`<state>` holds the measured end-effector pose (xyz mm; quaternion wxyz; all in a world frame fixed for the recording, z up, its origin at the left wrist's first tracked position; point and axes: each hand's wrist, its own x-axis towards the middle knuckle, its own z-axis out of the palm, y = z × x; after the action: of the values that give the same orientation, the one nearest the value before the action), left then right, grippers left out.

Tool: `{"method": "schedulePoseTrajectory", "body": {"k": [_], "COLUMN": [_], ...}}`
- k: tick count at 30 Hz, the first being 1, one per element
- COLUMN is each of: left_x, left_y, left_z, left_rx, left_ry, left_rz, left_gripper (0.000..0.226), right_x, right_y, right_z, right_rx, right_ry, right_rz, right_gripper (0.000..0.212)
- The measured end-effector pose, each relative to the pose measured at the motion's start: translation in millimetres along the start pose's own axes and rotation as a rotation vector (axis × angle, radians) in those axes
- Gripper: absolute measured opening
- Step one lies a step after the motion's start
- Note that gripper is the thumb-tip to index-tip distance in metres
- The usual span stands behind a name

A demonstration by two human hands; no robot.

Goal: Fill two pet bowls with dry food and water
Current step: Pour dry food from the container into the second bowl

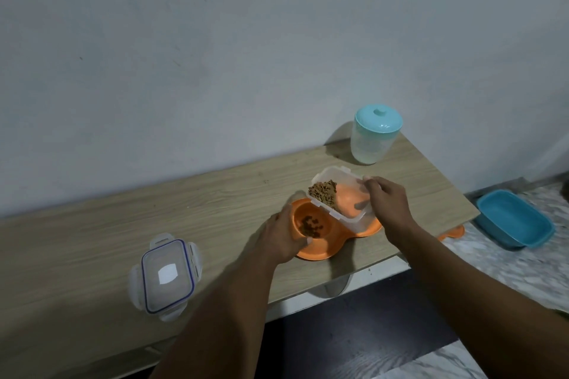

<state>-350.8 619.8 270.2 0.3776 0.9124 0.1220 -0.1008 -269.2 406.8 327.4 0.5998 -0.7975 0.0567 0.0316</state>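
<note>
Kibble (311, 225) lay in the left well of the orange bowl (320, 251). My left hand (284, 238) gripped that bowl's rim; fingers of my right hand (389, 204) pinched the food box (349, 206), tilted above it. Tipping too steeply, I judged, could spill pellets past the bowl.

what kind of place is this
Probably a room at home: a wooden table against a plain wall, a clear tub of kibble tipped over an orange double pet bowl, marbled floor.
</note>
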Motion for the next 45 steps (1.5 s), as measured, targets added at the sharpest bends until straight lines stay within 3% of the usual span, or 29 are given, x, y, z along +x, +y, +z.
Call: {"method": "schedulePoseTrajectory", "body": {"k": [3,8,14,16,20,26,32,39,45], "left_x": [-2,-5,-21,-28,-41,-54,-55,-49,-54], "left_y": [8,21,4,-11,-47,-94,-112,-114,-89], "left_z": [-9,-37,-67,-78,-98,-96,-79,-72,-84], "left_rx": [-0.047,-0.481,-0.628,-0.615,-0.596,-0.535,-0.454,-0.396,0.027], "left_ry": [0.148,0.232,0.289,0.339,0.381,0.353,0.305,0.3,0.472], "left_rz": [-0.062,-0.177,-0.201,-0.22,-0.277,-0.341,-0.382,-0.411,-0.385], "left_gripper": [0.054,0.024,0.016,0.014,0.038,0.04,0.029,0.037,0.034], "right_x": [-9,-31,-49,-53,-64,-78,-83,-77,-67], "right_y": [9,10,-6,-9,-8,2,20,30,21], "right_z": [13,50,100,115,140,168,176,178,167], "right_rx": [0.216,0.439,0.497,0.409,0.118,-0.248,-0.344,-0.391,-0.429], "right_ry": [-0.027,-0.069,-0.181,-0.249,-0.352,-0.43,-0.476,-0.506,-0.444], "right_rz": [0.15,0.251,0.246,0.201,-0.01,-0.147,-0.084,-0.069,-0.143], "right_gripper": [0.022,0.015,0.018,0.017,0.018,0.02,0.021,0.02,0.026]}}
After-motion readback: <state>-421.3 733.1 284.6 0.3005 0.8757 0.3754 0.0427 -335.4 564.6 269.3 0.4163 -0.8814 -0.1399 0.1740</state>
